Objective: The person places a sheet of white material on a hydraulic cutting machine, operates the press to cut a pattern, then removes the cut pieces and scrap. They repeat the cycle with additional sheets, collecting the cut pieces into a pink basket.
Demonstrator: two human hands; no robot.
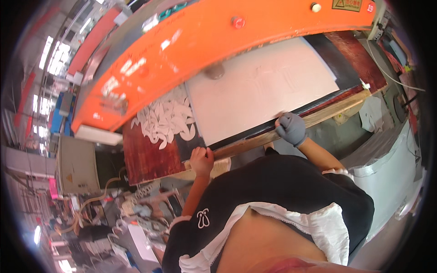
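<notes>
A large pale pink-white sheet [259, 86] lies flat over a black pad on the worktable, running partly beneath an orange press beam. At its near left corner, my bare left hand [201, 160] has its fingers curled in at the sheet's edge. My right hand [291, 128] wears a grey glove with bare fingertips showing; its fingers are bent closed on the sheet's near edge, right of the middle. What lies under the fingertips of both hands is partly hidden. Near the beam, a small brown rounded object [215, 71] rests on the sheet, its kind unclear.
Several loose white cut pieces [165, 117] form a heap left of the sheet, on the dark red tabletop [148, 157]. The orange press beam [195, 50] spans the far side, with a red button [237, 22]. A grey cabinet [77, 164] stands left; silvery wrapped material [387, 164] is at right.
</notes>
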